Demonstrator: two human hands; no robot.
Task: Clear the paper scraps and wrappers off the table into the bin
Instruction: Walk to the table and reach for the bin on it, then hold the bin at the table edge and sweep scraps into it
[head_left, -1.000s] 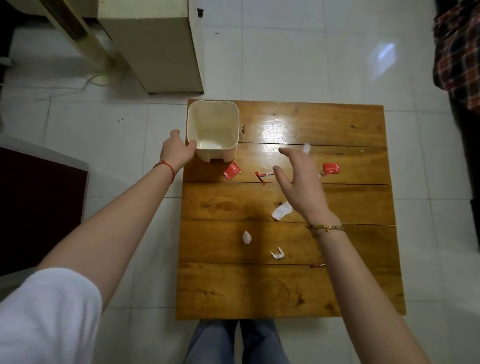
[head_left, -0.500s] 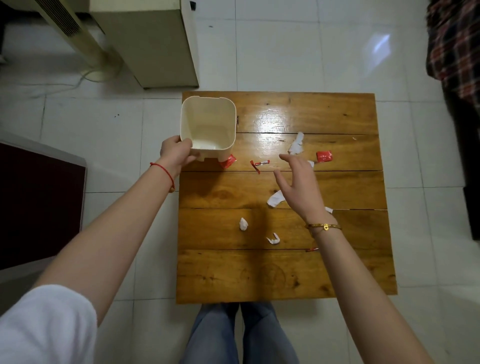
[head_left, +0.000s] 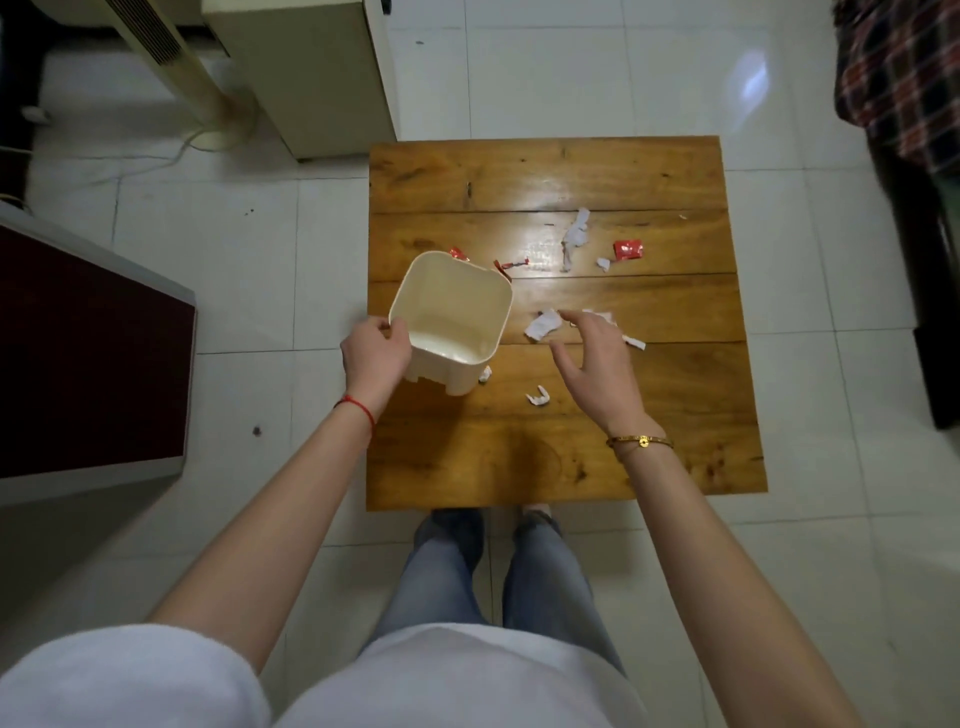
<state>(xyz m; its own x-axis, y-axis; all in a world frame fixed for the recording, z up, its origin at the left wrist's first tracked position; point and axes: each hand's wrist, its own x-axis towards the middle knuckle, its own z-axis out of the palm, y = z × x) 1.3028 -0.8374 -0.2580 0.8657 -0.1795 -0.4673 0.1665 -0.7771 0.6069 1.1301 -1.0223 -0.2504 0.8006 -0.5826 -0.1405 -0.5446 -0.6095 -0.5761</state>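
Note:
My left hand (head_left: 375, 353) grips the near-left rim of a cream plastic bin (head_left: 451, 312), held at the left side of the wooden table (head_left: 545, 467); the bin looks empty. My right hand (head_left: 597, 364) hovers open over the table's middle, fingertips just beside a white paper scrap (head_left: 541, 326). More white scraps lie nearby: a curled one (head_left: 538, 398), a long crumpled one (head_left: 574, 239), a small one (head_left: 602, 263) and one (head_left: 634, 342) right of my hand. A red wrapper (head_left: 627, 249) lies at the right, a torn red strip (head_left: 511, 264) and another red wrapper (head_left: 458, 253) behind the bin.
A white scrap (head_left: 485, 373) peeks out beside the bin's base. A cream appliance (head_left: 311, 73) stands on the tiled floor beyond the table's left corner. A dark cabinet (head_left: 78, 353) is at the left, plaid fabric (head_left: 904, 78) at the far right. My legs stand at the table's near edge.
My left hand has carried the bin from the table's far-left corner toward me, to the middle of the left side. My right hand has drawn back and lowered toward the white scrap.

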